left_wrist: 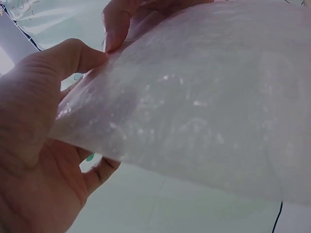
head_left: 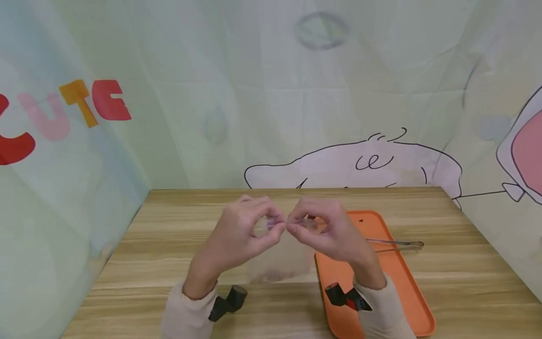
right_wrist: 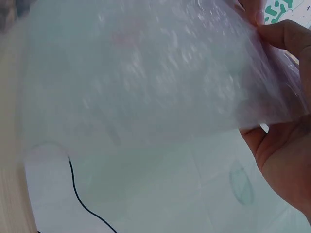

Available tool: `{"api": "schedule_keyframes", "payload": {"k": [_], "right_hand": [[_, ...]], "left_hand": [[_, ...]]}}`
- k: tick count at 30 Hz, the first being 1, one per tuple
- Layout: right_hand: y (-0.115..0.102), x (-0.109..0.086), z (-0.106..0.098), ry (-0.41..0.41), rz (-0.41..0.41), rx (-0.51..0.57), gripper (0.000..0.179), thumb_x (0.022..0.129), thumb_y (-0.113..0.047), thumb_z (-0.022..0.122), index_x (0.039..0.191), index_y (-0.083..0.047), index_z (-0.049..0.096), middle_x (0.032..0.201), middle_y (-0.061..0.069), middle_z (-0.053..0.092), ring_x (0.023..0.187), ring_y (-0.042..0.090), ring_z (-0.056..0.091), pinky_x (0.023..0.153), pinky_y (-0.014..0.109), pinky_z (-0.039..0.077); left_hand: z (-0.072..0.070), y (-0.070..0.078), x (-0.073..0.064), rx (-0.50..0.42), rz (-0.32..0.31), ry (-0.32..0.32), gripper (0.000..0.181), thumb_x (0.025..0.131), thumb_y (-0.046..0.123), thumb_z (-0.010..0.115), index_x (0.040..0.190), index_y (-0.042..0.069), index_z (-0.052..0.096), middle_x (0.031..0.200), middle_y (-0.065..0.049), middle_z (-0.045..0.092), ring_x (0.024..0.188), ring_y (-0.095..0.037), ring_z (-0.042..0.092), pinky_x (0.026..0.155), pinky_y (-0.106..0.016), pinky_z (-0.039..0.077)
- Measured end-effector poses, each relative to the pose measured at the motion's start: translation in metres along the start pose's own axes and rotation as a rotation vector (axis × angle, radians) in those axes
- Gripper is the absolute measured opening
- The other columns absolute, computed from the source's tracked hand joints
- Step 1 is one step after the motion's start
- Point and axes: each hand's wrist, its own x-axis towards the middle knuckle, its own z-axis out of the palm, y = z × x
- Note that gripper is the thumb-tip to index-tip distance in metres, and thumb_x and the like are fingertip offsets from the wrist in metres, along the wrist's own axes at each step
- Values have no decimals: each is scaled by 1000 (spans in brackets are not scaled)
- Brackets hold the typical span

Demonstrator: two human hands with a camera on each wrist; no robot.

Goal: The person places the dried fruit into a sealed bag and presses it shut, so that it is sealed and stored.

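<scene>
A clear plastic bag hangs between both hands above the table, with a pinkish-brown patch low on it that I cannot make out. My left hand pinches its upper edge between thumb and fingertips. Right beside it, my right hand pinches the same edge, the fingertips of both hands almost meeting. In the left wrist view the bag spreads out from the left thumb, wrinkled and see-through. Crinkled film of the bag also fills much of the right wrist view. Whether its mouth is parted cannot be seen.
An orange tray lies on the wooden table, under and beside my right forearm. Metal tweezers or tongs reach across the tray's right rim. A small dark bit sits at its far end. A printed curtain stands behind.
</scene>
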Motion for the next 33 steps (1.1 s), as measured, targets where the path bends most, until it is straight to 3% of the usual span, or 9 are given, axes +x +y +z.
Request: {"api": "schedule_keyframes", "payload": {"k": [4,8,13,17,26,33], "right_hand": [[-1,1,2,18,-80,-62,18,87,4,67,87,-13,68,76,-5,58,63,12,48,53,25,38],[-2,-1,-1,32,-91,-63,19,86,5,66,86,-14,68,74,-6,56,62,11,47,54,23,38],[-4,-2,-5,9,-98,-38,20,86,5,68,88,-15,67,74,-7,56,61,11,45,52,25,35],[-4,-3,-10,-48,-83,-25,16,91,1,67,89,-15,65,76,-7,56,64,8,47,54,24,39],[-2,-11,-32,-94,-32,-80,16,101,-23,62,85,-19,62,74,-10,52,64,7,44,55,24,32],[5,-19,-45,-91,-6,-104,15,99,-15,65,85,-19,62,73,-10,52,63,5,41,54,30,33]], "left_hand": [[0,0,-1,-34,9,-7,12,82,3,72,85,12,65,78,6,62,71,-6,56,67,-26,45],[1,-4,-1,-114,55,-40,6,90,7,70,87,11,69,78,6,66,69,-3,57,65,-20,49],[3,-9,-2,-210,128,-39,19,100,17,64,86,10,75,71,7,61,59,-1,49,54,-14,41],[3,-11,-3,-259,144,-38,26,101,19,61,80,10,73,65,7,53,55,-1,42,49,-14,34],[-3,-13,-4,-204,194,-58,29,102,21,59,81,10,74,69,6,61,56,1,46,51,-12,38],[-7,-14,-4,-169,195,-68,31,103,24,59,82,9,75,72,6,64,57,1,48,51,-12,39]]}}
